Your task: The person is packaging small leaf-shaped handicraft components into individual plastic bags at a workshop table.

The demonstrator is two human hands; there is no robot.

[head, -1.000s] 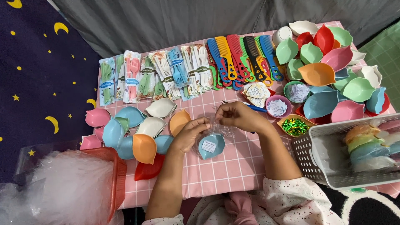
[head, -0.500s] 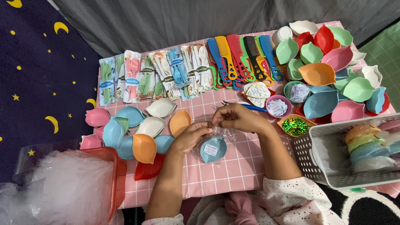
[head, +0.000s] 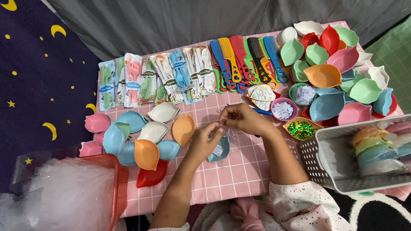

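Both hands meet over the pink checked bench (head: 239,171) — the left hand (head: 205,143) and right hand (head: 242,119) each pinching the clear plastic wrap (head: 227,130) around a blue leaf-shaped dish (head: 219,149) (the wrapping step, I judge) — so next calls for a steady pinch.

Plastic everywhere, cloth underneath

The leaf-shaped dishes (head: 326,75) look like smooth matt plastic in pastel and bright colours; the combs (head: 246,60) are hard, slightly glossy plastic, and the cutlery packs (head: 154,81) gleam in clear shiny film. The pink checked tablecloth (head: 239,171) reads as smooth cloth or vinyl, I cannot tell which. The white basket (head: 319,164) is perforated matt plastic, the green sweets (head: 301,128) glitter in foil, and both hands pinch a crinkly clear wrapper (head: 224,132).
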